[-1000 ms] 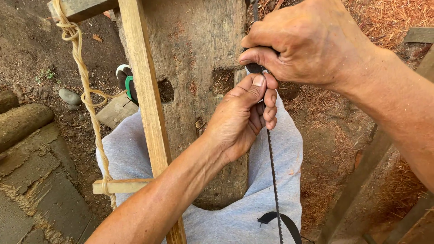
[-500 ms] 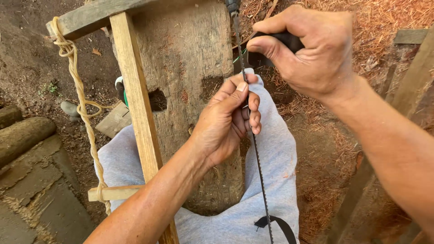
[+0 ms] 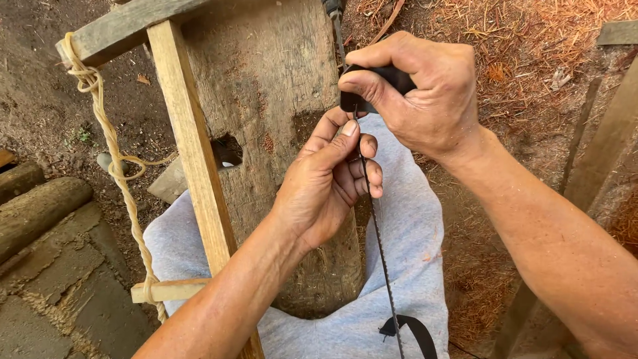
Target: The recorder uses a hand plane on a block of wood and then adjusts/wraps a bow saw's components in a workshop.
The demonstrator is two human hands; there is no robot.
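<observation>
Rope (image 3: 109, 143), pale and twisted, is seen at the far left, knotted over the end of a weathered crossbar (image 3: 119, 30) and tied lower down to a short wooden peg (image 3: 169, 290), apparently to keep the frame under tension. An upright wooden slat (image 3: 193, 166) is set against a thick, worn wooden block (image 3: 272, 100), which is pierced by a dark hole (image 3: 227, 150) and held between the grey-trousered knees (image 3: 415, 219) of the seated person, presumably for steadiness.

The left hand (image 3: 325, 189) is raised before the block; its thumb and forefinger are pinched on the upper part of a saw blade (image 3: 380, 252), the other fingers (image 3: 372, 176) being curled loosely beside it, seemingly to guide the blade. The blade is thin, dark, finely toothed and nearly straight; it runs from the handle down over the lap to a black strap-like piece (image 3: 415, 332) at the lower edge.

The right hand (image 3: 419, 93) is closed firmly round a black handle (image 3: 392, 78) at the blade's top end, fingers pressed together, so that the blade is kept taut. Reddish wood shavings (image 3: 531, 46) are scattered over the ground at the right.
</observation>
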